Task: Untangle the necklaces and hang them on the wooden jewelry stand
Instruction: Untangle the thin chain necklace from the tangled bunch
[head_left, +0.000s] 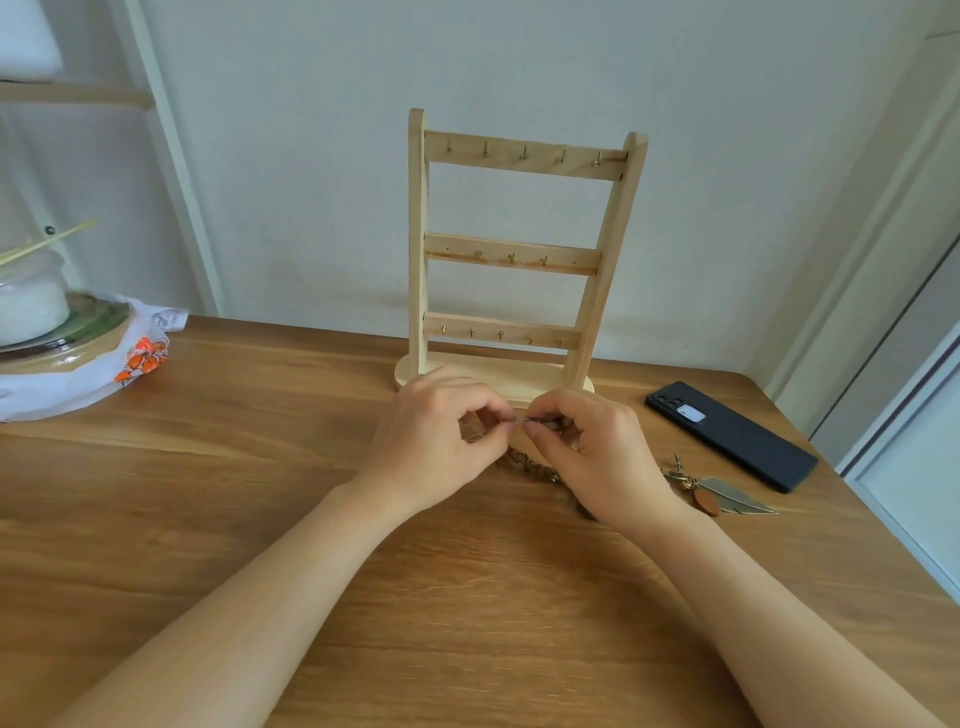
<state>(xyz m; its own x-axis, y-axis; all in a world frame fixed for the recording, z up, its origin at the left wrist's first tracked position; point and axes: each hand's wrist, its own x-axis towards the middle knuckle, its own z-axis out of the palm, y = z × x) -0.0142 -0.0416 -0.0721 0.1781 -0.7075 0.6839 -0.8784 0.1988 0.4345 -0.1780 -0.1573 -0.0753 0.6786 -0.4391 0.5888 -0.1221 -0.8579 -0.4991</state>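
Observation:
A wooden jewelry stand (514, 254) with three hook rails stands at the table's back, and nothing hangs on its hooks. Just in front of its base, my left hand (436, 441) and my right hand (597, 457) pinch a thin necklace chain (521, 420) between their fingertips. A brown braided necklace (530, 465) lies on the table below the hands, partly hidden by my right hand. Another necklace with a feather pendant (727, 496) lies on the table to the right of my right wrist.
A black phone (732, 434) lies at the right, near the table's edge. A plastic bag with stacked containers (67, 343) sits at the far left. The wooden table (260, 467) meets a white wall behind the stand.

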